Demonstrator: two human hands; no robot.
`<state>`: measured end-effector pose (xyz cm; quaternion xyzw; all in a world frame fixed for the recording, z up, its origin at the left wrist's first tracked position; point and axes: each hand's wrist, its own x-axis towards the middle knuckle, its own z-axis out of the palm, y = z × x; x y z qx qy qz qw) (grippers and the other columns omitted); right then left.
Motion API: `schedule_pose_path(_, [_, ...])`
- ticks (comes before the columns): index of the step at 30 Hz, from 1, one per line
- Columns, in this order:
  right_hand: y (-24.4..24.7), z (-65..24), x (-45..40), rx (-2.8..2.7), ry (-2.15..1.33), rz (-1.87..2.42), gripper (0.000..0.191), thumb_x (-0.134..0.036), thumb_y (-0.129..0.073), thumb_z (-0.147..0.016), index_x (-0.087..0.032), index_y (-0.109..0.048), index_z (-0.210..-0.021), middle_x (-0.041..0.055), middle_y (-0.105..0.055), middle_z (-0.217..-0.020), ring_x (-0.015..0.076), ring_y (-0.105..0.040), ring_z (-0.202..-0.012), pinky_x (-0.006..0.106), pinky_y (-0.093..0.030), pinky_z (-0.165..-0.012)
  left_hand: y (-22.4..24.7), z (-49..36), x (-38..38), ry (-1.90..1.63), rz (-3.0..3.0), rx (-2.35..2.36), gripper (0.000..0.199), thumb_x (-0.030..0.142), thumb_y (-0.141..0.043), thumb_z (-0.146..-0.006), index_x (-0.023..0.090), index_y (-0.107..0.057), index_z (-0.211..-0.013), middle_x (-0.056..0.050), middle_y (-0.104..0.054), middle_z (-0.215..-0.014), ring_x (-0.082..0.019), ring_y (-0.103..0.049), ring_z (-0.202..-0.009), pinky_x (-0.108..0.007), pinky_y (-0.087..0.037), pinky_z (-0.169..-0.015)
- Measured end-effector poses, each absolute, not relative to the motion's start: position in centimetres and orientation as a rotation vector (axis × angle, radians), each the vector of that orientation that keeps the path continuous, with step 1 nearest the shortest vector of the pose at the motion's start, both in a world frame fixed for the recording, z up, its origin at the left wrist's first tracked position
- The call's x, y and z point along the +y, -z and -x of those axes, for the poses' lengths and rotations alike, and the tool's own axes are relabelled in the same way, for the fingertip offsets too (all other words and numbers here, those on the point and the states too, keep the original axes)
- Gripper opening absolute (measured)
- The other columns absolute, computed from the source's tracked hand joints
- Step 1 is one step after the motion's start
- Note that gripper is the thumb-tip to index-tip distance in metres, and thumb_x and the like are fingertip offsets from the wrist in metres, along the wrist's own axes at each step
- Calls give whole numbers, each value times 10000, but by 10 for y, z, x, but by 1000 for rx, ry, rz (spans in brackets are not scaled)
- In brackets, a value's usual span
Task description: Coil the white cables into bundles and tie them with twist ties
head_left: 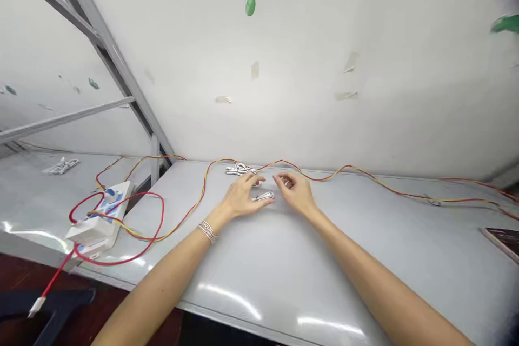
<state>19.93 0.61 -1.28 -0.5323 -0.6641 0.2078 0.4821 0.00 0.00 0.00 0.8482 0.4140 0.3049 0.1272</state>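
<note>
White wall (308, 75), scuffed: pale patches of torn tape and a few green marks (250, 5). Grey metal frame (106, 48) runs diagonally down at left, with a crossbar (65, 119) branching off it. Two grey desks meet there: main desk (284, 265), second desk (36, 200) to its left, dark gap (141, 197) between them. Floor (97, 324) dark reddish-brown; a dark seat (48, 303) at lower left, type unclear. Lighting comes from above — long white glare streaks (231, 300) on the desk.
</note>
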Motion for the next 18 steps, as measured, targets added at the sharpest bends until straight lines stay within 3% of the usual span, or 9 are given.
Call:
schedule_pose_path(2, [24, -201, 1, -1597, -500, 1323, 360, -473, -563, -870, -155, -724, -919, 55, -697, -776, 147, -565, -617, 292, -439, -627, 6, 8, -2, -804, -2472, 1222, 782, 654, -752, -678, 205, -547, -1285, -119, -584, -1222, -276, -568, -1131, -427, -471, -999])
schedule_pose_path(4, [33, -202, -2, -1586, -513, 1344, 357, -464, -555, -873, -151, -720, -925, 65, -700, -813, 148, -568, -624, 296, -450, -635, 10, 14, -1, -715, -2464, 1241, 820, 644, -787, -637, 206, -552, -1289, -122, -593, -1221, -296, -561, -1145, -440, -464, -1000])
schedule_pose_path(11, [42, -204, 5, -1721, -603, 1317, 307, -415, -522, -904, -174, -705, -957, 69, -695, -917, 148, -579, -654, 318, -483, -683, 18, 17, 10, -592, -2402, 1246, 187, 297, -683, -794, 187, -682, -946, -63, -688, -943, -217, -626, -886, -342, -483, -813])
schedule_pose_path(18, [42, -203, 2, -1799, -643, 1270, 349, -456, -486, -947, -192, -691, -1047, 63, -691, -976, 144, -599, -698, 322, -488, -719, 27, 14, 14, -786, -2317, 1244, 226, 318, -643, -836, 155, -698, -984, -97, -711, -977, -219, -652, -853, -352, -501, -806])
